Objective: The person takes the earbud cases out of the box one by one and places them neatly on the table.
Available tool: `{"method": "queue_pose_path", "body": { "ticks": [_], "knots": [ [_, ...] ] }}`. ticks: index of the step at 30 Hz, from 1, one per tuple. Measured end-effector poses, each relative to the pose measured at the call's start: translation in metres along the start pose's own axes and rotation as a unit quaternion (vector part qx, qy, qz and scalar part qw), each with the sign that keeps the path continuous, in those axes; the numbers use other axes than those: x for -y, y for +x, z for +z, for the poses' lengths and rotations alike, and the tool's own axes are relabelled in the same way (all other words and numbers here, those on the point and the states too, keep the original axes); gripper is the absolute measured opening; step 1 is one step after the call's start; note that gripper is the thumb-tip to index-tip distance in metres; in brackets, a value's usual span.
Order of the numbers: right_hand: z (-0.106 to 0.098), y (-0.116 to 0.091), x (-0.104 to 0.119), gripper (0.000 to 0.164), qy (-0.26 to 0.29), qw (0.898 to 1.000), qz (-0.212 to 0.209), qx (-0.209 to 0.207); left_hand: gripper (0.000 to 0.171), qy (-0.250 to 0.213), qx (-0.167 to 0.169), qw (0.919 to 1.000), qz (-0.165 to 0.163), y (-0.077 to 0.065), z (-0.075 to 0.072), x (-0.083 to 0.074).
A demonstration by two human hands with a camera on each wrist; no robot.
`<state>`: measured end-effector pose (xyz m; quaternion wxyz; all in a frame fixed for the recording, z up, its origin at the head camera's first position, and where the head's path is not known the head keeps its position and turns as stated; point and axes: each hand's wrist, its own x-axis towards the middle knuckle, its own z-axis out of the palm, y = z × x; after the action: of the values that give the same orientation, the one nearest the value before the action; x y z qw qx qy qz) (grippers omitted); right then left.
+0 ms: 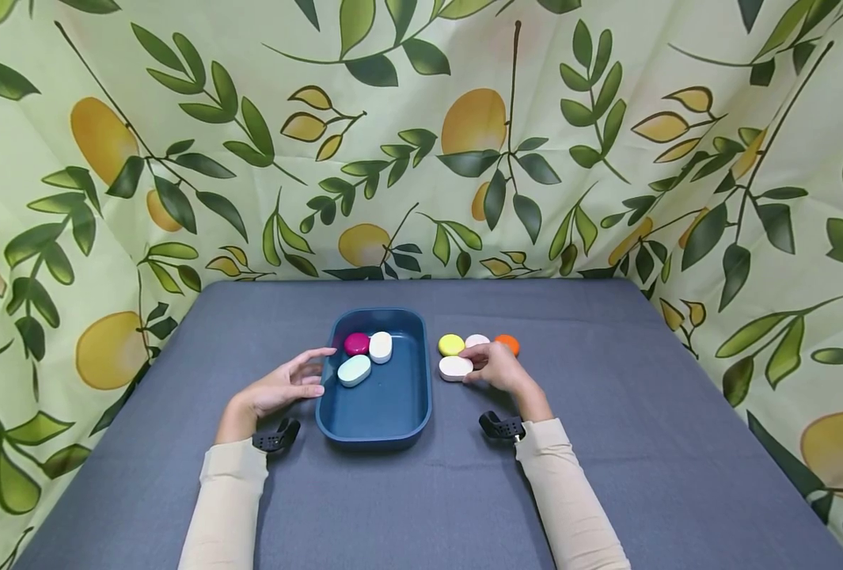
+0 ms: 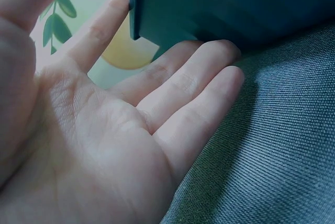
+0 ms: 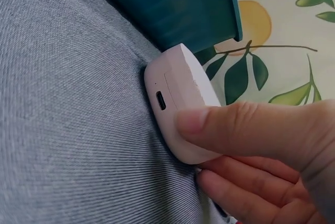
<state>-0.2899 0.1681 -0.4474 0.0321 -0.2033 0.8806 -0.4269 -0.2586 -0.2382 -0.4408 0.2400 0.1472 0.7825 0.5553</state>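
My right hand [image 1: 501,369] pinches a white earbud case [image 1: 455,368] at its right end, on the cloth just right of the blue tray [image 1: 374,421]. In the right wrist view the thumb lies against the white case [image 3: 180,103], whose charging port faces the camera. At the tray's left wall is my left hand [image 1: 283,385], its index fingertip at the rim and its other fingers loosely extended along the side. Inside the tray lie a magenta case [image 1: 356,343], a small white case [image 1: 381,347] and a pale mint case [image 1: 354,370].
Behind the pinched case sit a yellow case [image 1: 451,344], a pale pink case [image 1: 476,341] and an orange case [image 1: 507,344], the pale one partly covered by the right hand. Grey cloth [image 1: 393,507] covers the table. A leaf-patterned curtain [image 1: 421,190] hangs around the back and sides.
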Motion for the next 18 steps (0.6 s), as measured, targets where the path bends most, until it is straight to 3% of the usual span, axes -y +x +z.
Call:
{"method": "queue_pose_path", "body": {
  "ticks": [8, 14, 18],
  "knots": [
    [-0.005, -0.005, 0.022, 0.04, -0.005, 0.999, 0.045, -0.018, 0.075, -0.003, 0.003, 1.0, -0.001, 0.001, 0.001, 0.001],
    [-0.01, -0.007, 0.041, 0.041, 0.011, 0.998, 0.041, -0.038, 0.075, -0.003, 0.001, 1.0, 0.001, -0.001, 0.001, -0.001],
    [-0.006, -0.004, 0.052, 0.042, 0.036, 0.999, 0.023, -0.025, 0.075, -0.001, -0.002, 1.0, -0.001, -0.002, 0.001, -0.002]
  ]
}}
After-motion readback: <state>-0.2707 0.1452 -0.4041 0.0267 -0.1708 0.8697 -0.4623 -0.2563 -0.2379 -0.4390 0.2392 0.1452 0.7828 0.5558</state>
